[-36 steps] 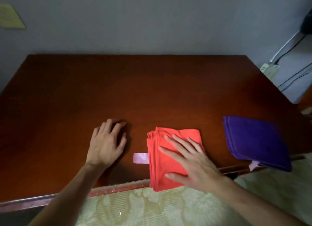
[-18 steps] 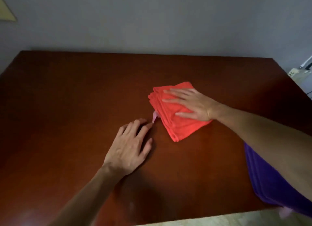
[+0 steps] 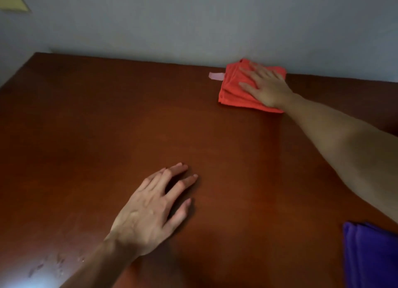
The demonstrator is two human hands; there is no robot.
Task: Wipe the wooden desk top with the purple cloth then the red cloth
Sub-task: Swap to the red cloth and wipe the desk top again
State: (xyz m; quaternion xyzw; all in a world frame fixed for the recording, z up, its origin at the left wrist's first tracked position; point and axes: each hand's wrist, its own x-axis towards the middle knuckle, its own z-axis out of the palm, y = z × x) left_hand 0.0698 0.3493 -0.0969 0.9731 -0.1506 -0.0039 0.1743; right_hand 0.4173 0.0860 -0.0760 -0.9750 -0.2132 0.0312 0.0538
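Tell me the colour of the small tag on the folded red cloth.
Pale pink tag, head view.

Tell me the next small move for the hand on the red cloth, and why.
Probably sweep sideways or draw back toward the near edge. The right hand presses the red cloth flat at the desk's far edge against the wall, so no room remains ahead. The left hand braces flat.

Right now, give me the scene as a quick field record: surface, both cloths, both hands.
surface: wooden desk top, dark brown, far edge against the wall
red cloth: folded, at the far edge near the wall, pale tag sticking out on its left
purple cloth: folded, near right corner, partly out of frame, untouched
right hand: flat on the red cloth, arm stretched out
left hand: flat on bare desk, fingers spread, holding nothing
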